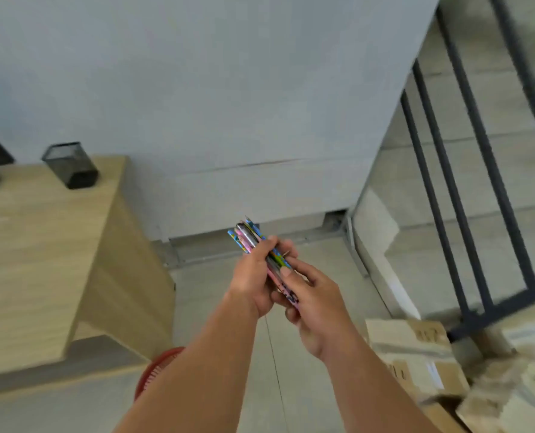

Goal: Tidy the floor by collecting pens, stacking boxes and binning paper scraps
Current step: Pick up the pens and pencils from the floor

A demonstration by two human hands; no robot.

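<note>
The left hand [253, 276] is closed around a bundle of colourful pens [260, 254], its fingers wrapped over the middle of the bundle, while the right hand [314, 304] pinches the lower end of the same bundle between thumb and fingers. The pens are held in the air in front of the person, above the pale floor [228, 307], their upper tips pointing away towards the grey wall [228, 89]. To the left stands a light wooden counter [41, 245] with a black mesh pen holder [71, 165] upright near its far corner. Below the counter's edge, partly hidden by the left forearm, part of a red basket [156, 368] shows. At the lower right, cardboard boxes [416, 360] lie on the floor, close beside a dark metal railing [466, 189].
</note>
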